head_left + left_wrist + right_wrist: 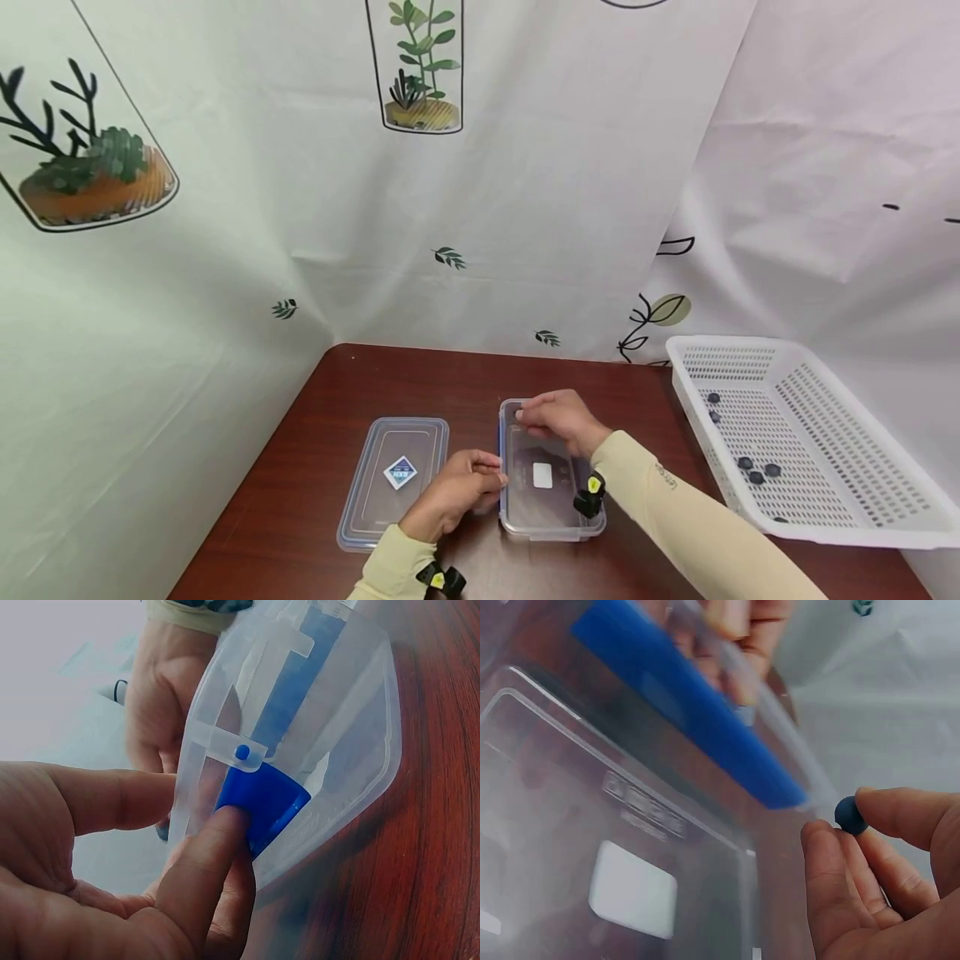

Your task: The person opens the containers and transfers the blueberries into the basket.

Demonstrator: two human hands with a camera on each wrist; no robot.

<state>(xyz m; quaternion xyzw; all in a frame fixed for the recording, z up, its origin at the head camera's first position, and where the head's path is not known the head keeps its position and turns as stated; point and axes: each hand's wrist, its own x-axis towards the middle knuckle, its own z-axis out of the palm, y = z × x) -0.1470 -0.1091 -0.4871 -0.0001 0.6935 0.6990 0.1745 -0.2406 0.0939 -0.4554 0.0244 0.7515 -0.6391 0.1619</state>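
A clear plastic food container with a white label inside stands at the middle of the table. My left hand is at its left wall and pinches the container's blue latch, thumb and fingers on opposite sides of the wall. Over the far left corner of the container is my right hand. Between its thumb and fingertips it holds a small dark blue ball, close to the rim in the right wrist view.
Left of the container lies a clear lid with a blue-and-white diamond sticker. A white perforated basket sits at the right, with several dark blue balls on its floor. A printed white cloth hangs behind the table.
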